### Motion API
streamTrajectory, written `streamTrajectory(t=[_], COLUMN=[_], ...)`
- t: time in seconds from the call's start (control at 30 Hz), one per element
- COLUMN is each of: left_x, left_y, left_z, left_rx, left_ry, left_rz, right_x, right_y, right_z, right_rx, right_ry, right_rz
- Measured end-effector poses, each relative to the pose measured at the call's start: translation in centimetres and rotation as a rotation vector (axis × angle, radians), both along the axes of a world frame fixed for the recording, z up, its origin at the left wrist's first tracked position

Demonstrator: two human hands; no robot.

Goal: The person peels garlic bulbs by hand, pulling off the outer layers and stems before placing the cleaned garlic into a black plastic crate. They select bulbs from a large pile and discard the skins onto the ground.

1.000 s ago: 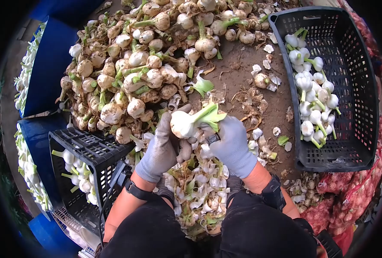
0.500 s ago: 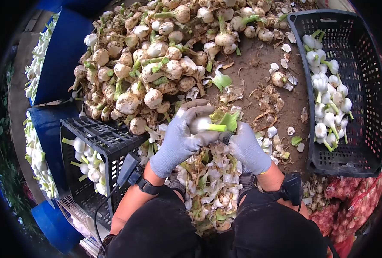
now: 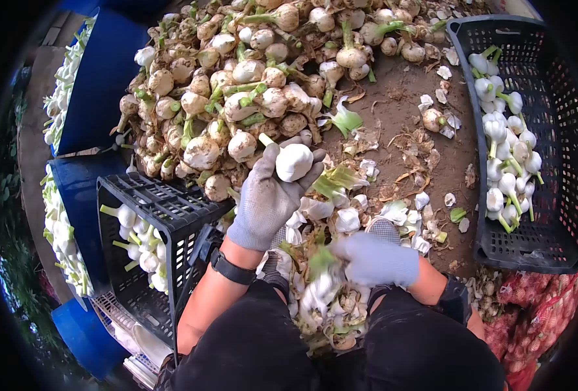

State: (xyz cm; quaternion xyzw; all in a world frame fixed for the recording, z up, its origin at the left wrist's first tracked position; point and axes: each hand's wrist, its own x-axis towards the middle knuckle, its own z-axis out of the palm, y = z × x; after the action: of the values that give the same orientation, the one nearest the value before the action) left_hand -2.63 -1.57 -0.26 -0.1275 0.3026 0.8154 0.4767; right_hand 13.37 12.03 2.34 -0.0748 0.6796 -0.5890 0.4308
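My left hand (image 3: pixel 269 195), in a grey-white work glove, is closed around a clean white garlic bulb (image 3: pixel 295 163). The bulb's short cut stem points up and to the left. Lower right, my gloved right hand (image 3: pixel 380 259) is smeared by motion over the peelings between my feet. Blurred green and white garlic peelings (image 3: pixel 321 264) are at its fingertips; whether the fingers grip them I cannot tell. Beyond my left hand lies a heap of unpeeled, soil-stained garlic (image 3: pixel 201 152).
At right, a black crate (image 3: pixel 530 251) contains cleaned garlic; another black crate (image 3: pixel 165 202) is tilted at left. Blue containers (image 3: pixel 100 85) with white garlic line the far left. Red mesh sacks (image 3: pixel 543 313) sit lower right. Loose skins (image 3: pixel 347 220) litter the soil.
The bulb has turned in my left hand, and the green leaf is off it. My right hand has moved away from the bulb, down towards the peelings.
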Motion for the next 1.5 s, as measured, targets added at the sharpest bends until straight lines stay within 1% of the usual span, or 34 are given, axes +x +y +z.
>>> streamTrajectory(t=[0.07, 0.1, 0.17, 0.23, 0.27, 0.3, 0.33, 0.4, 0.43, 0.5, 0.57, 0.6, 0.63, 0.7, 0.73, 0.77, 0.83, 0.87, 0.9, 0.97, 1.0, 1.03, 1.07, 1.1, 1.13, 1.17, 1.2, 1.23, 1.27, 1.3, 1.33, 1.4, 1.43, 1.5], left_x=[0.6, 1.0, 2.2, 0.0, -1.2, -2.0, -2.3, -1.5, -1.1, 0.0, 0.8, 1.2, 1.7, 1.5, 1.1, 1.4, 1.8, 2.2, 2.6, 3.2, 2.9, 2.8, 2.5, 2.2, 2.1, 2.0, 2.1, 1.8, 1.8, 1.9, 2.0, 2.2, 2.2, 2.2], left_y=[2.8, 4.5, 7.7, 8.3, 7.8, 7.2, 6.4, 5.5, 5.0, 4.7, 4.2, 3.9, 3.8, 3.0, 2.4, 2.7, 2.0, 2.1, 2.3, 2.5, 2.0, 2.0, 1.5, 0.9, 1.0, 1.3, 1.3, 1.2, 1.1, 1.2, 1.1, 0.9, 0.7, 0.2], left_z=[2.7, 4.8, 11.0, 11.0, 10.3, 9.8, 8.8, 6.2, 4.5, 2.5, 1.0, 0.8, 0.5, 1.4, 1.6, 2.1, 1.3, 1.1, 1.7, 1.5, 1.4, 2.1, 1.5, 0.7, 0.8, 0.8, 0.8, 0.8, 1.2, 1.6, 1.5, 1.3, 1.3, 1.2], left_rx=[-0.056, 0.090, 0.188, 0.098, -0.016, -0.104, -0.134, -0.221, -0.283, -0.481, -0.646, -0.606, -0.478, -0.390, -0.455, -0.474, -0.370, -0.421, -0.438, -0.458, -0.443, -0.469, -0.451, -0.432, -0.489, -0.536, -0.492, -0.511, -0.480, -0.442, -0.447, -0.283, -0.288, -0.210], left_ry=[0.214, 0.425, 0.391, 0.714, 0.741, 0.718, 0.713, 0.637, 0.714, 0.822, 1.322, 1.324, 1.183, 0.737, 0.764, 0.753, 0.743, 0.784, 0.898, 0.814, 0.833, 0.805, 0.872, 0.935, 1.091, 1.245, 1.163, 1.262, 1.109, 0.957, 0.956, 0.573, 0.572, 0.376], left_rz=[-0.097, -0.250, -0.353, -0.212, -0.121, -0.078, -0.089, -0.171, -0.282, -0.432, -0.482, -0.463, -0.410, -0.370, -0.344, -0.278, -0.288, -0.344, -0.411, -0.428, -0.432, -0.438, -0.450, -0.462, -0.439, -0.419, -0.364, -0.377, -0.387, -0.394, -0.396, -0.386, -0.385, -0.386], right_x=[-0.2, -0.3, 1.3, -0.9, -1.4, -1.9, -2.2, -2.7, -2.9, -2.8, -3.6, -3.8, -4.3, -4.5, -4.0, -3.7, -3.3, -3.5, -3.3, -3.0, -2.6, -2.3, -2.8, -2.7, -2.9, -2.7, -2.5, -2.5, -2.5, -2.4, -2.3, -2.3, -2.2, -2.2], right_y=[0.5, 0.7, 0.9, 2.7, 5.3, 7.9, 10.4, 14.4, 16.5, 17.5, 13.6, 10.9, 8.7, 5.6, 5.5, 5.4, 5.3, 4.3, 4.2, 3.4, 2.7, 2.1, 1.9, 2.3, 2.7, 2.5, 2.3, 2.3, 2.6, 2.6, 2.6, 2.6, 2.4, 1.9], right_z=[-1.9, -2.1, -3.3, -2.0, -1.8, -2.8, -3.7, -6.7, -10.7, -9.9, -7.7, -4.9, -2.4, -0.9, -1.8, -1.7, -1.3, -1.0, -1.1, -1.9, -3.2, -4.5, -1.3, -0.7, 0.6, 0.3, 0.3, 0.5, 0.8, 1.0, 1.1, 0.8, 0.7, 0.5], right_rx=[0.637, 0.588, 0.288, 0.162, 0.432, 0.894, 1.305, 1.656, 1.607, 1.281, 0.284, 0.004, -0.270, -0.448, -0.653, -0.655, -0.313, -0.128, -0.128, 0.275, 0.278, 0.154, -0.168, -0.248, -0.172, -0.174, -0.227, -0.275, -0.265, -0.271, -0.242, -0.209, -0.213, -0.205], right_ry=[0.236, 0.165, 0.439, 0.400, 0.285, 0.439, 0.691, 0.729, 0.290, 0.391, 0.374, 0.233, 0.100, 0.112, 0.052, 0.048, -0.089, -0.171, -0.176, 0.117, 0.225, 0.290, -0.049, -0.132, -0.217, -0.190, -0.208, -0.225, -0.322, -0.326, -0.294, -0.306, -0.309, -0.283], right_rz=[-0.238, -0.242, -0.488, -0.822, -0.901, -0.933, -0.953, -0.909, -0.801, -0.916, -1.285, -1.261, -1.215, -1.362, -1.418, -1.423, -1.278, -1.234, -1.232, -1.143, -1.161, -1.201, -1.279, -1.234, -1.149, -1.162, -1.186, -1.213, -1.194, -1.192, -1.175, -1.133, -1.130, -1.179])
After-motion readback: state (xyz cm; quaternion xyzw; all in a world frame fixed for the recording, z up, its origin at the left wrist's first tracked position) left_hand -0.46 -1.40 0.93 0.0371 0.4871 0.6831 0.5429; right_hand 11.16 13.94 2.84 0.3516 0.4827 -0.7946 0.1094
